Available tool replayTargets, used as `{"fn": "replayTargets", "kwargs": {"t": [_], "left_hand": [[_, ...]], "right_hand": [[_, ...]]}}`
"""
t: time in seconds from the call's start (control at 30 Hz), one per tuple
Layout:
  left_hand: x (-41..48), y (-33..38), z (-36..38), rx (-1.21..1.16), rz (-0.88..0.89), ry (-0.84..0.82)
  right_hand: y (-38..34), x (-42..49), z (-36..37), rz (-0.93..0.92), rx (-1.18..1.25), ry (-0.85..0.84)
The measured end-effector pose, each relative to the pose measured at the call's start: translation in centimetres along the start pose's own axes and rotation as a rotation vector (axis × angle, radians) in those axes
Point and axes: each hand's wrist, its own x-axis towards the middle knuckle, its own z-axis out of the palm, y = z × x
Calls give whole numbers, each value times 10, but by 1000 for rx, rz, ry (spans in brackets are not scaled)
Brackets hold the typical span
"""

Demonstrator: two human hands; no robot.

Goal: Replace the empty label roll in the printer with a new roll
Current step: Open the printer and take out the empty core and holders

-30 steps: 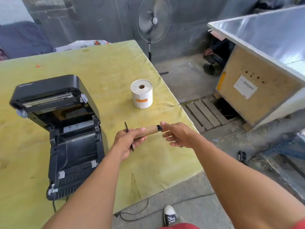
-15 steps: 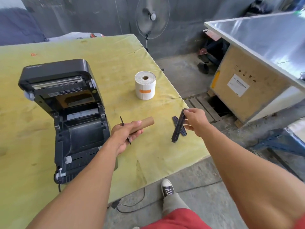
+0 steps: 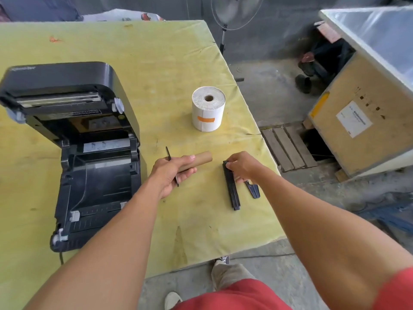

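Now, from the head camera, the yellow-green cloth-covered table (image 3: 156,63) fills the left and middle of the frame. At about nine o'clock sits the black plastic label printer (image 3: 73,153) with its lid tipped up and back, so the roll bay below lies open to view. Toward twelve o'clock from the hands, well apart from the printer, the new white label roll with an orange tape strip (image 3: 208,109) stands upright on its end on the table.

Near the centre, the left hand (image 3: 171,174) is curled around the brown cardboard tube of the spent roll (image 3: 197,159); the tube's free end points toward two o'clock, clear of the table. A thin black plastic strip (image 3: 168,153) is also caught in that grip, sticking out above and below the fist.

Just to the three o'clock side, the right hand (image 3: 242,166) has its fingertips pinched on the top end of the long black plastic spindle bar (image 3: 231,186), which lies on the table running toward six o'clock. Beside the bar, a small black plastic tab piece (image 3: 253,189) rests on the cloth, partly hidden by the right wrist.
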Motion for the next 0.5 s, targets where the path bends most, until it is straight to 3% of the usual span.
{"fn": "replayTargets", "kwargs": {"t": [0.27,0.5], "left_hand": [[9,-7,9,-23,-19,2],[-4,-1,12,-63,18,-10]], "right_hand": [[1,16,-6,32,-104,34],[0,1,-12,20,90,149]]}}
